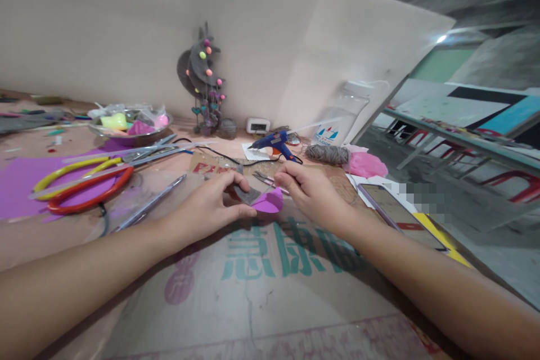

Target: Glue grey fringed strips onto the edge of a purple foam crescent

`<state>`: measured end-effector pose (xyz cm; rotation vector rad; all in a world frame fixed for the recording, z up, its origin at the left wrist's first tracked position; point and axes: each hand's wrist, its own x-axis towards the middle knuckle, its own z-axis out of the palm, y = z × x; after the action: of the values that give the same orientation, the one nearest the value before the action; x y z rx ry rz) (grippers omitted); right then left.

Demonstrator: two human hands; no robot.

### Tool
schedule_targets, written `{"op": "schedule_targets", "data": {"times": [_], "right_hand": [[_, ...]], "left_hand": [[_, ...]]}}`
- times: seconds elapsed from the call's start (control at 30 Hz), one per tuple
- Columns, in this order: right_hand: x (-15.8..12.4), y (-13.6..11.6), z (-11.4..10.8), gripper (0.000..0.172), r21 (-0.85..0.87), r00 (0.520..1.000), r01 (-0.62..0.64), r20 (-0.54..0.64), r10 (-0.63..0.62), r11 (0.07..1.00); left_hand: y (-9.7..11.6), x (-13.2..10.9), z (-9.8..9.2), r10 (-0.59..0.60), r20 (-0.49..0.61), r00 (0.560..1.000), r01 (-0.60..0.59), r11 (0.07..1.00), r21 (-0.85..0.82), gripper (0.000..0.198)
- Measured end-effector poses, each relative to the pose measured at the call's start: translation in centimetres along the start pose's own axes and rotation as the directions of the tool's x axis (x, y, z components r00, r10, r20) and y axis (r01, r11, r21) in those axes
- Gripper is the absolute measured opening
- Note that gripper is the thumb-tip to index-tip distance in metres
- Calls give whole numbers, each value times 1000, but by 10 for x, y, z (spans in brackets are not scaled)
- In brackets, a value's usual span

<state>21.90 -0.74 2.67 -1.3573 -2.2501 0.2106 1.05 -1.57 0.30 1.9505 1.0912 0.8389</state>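
My left hand (219, 199) is closed on a small purple piece (270, 201), its thumb and fingers pinching one side. A small grey piece (250, 196) lies against the purple one in the same grip; whether the two are joined I cannot tell. Close by on the right, my right hand (310, 191) is pinched shut at the purple piece's upper edge. A thin pale strand seems to run from its fingertips, too fine to name. Just behind the hands lies a pair of small metal scissors (265, 178), partly covered. Beneath everything is a printed cardboard sheet (211, 304).
Behind stand a blue glue gun (276, 142), a small clock (258, 125), a clear bottle (343, 112) and grey yarn (327, 154). Large yellow-and-red-handled scissors (90, 188) and a pen (149, 202) are left, a phone (400, 214) right. A bowl (130, 136) sits back left.
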Motion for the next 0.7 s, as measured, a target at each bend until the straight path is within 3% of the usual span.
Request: {"op": "schedule_targets", "data": {"times": [0.27, 0.4, 0.7], "right_hand": [[7, 15, -1, 24, 70, 991, 91, 87, -97, 993], [7, 18, 1, 28, 114, 986, 35, 158, -53, 993], [8, 16, 3, 29, 119, 988, 68, 127, -84, 990]], "left_hand": [[-3, 0, 0, 65, -47, 997, -59, 991, 124, 18], [-4, 1, 0, 117, -52, 992, -104, 975, 195, 19], [-4, -3, 3, 152, -31, 988, -138, 951, 275, 24]]}}
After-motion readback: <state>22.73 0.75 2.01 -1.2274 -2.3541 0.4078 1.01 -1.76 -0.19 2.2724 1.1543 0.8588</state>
